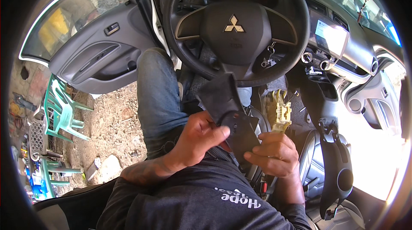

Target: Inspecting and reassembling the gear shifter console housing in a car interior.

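My left hand (199, 137) is closed on a black plastic trim panel (223, 101), its thumb pressed on the near face. The panel is tilted in front of my lap, below the steering wheel (236, 32). My right hand (274, 155) is closed at the panel's right side, with its thumb by the lower right edge. From its fingers rises a pale yellow plastic bracket (281, 112) with slots and prongs. The fingers hide its lower end.
An open driver's door (103, 58) stands to the left, with green plastic chairs (64, 105) outside. A bunch of keys (268, 58) hangs beside the steering column. To the right are a lit dash screen (328, 37) and a detached-looking black console piece (339, 170) over the passenger seat.
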`<action>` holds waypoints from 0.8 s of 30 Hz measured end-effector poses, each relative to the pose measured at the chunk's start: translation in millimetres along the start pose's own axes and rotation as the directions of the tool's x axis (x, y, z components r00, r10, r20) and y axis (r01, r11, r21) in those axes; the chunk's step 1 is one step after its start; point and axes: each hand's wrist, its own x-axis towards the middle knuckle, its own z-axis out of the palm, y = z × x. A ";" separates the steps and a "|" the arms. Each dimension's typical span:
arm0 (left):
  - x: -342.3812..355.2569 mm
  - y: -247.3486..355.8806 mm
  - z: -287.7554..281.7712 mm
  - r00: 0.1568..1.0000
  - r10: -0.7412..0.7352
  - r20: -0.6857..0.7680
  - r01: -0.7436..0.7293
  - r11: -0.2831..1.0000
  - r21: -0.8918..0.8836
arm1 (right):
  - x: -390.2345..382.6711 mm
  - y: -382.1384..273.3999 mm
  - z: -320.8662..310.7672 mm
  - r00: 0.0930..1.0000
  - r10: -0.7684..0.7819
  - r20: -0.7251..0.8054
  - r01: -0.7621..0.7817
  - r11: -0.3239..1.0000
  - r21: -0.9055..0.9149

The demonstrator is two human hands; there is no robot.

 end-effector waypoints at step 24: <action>-3.2 4.1 -15.7 0.992 0.049 0.117 -0.072 0.977 0.202 | -0.6 2.1 -2.3 1.000 -0.031 -0.001 0.031 0.999 0.011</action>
